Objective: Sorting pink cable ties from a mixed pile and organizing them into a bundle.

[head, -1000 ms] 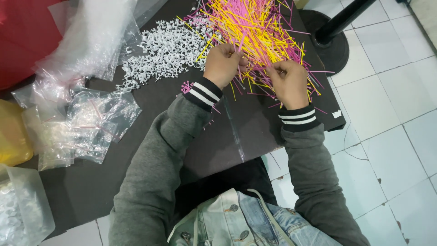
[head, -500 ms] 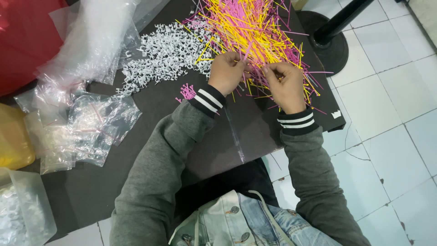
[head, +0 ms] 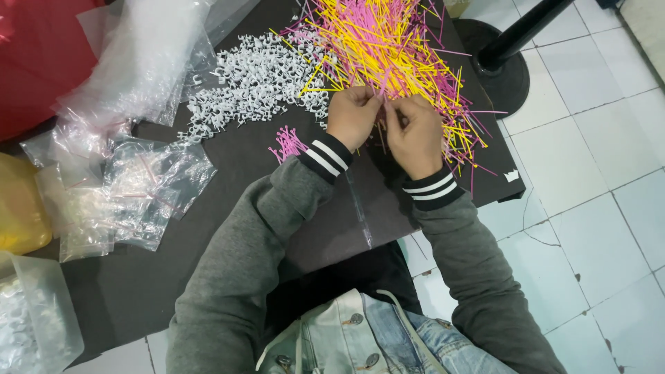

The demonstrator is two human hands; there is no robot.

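Both hands work at the near edge of a large heap of thin yellow and pink sticks [head: 388, 48] lying at the far right of the dark worktop [head: 208, 277]. The left hand [head: 352, 116] is curled, its fingertips pinched narrowly on a few pink sticks at the heap's edge. The right hand [head: 414, 133] sits just beside it, fingers bent inward and closed on sticks from the same heap; how many it holds cannot be told. The two hands nearly touch at the fingertips. Both wrists carry grey sleeves with black-and-white striped cuffs.

Surroundings: a spread of small white plastic clips [head: 253, 79] lies to the left of the heap, touching its edge. A small bundle of pink sticks [head: 287, 144] lies apart on the worktop, just beside the left cuff. Further left is a pile of small clear plastic bags [head: 138, 194], some containing pink sticks. A large crumpled clear plastic bag [head: 138, 62] sits behind them, against a red object [head: 34, 55] at the far corner. A yellow object [head: 21, 208] lies at the left edge, with another clear bag [head: 34, 325] below it. A black pole on a round base [head: 509, 48] stands on the white tiled floor [head: 596, 208] to the right of the worktop. Loose sticks overhang the worktop's right edge.
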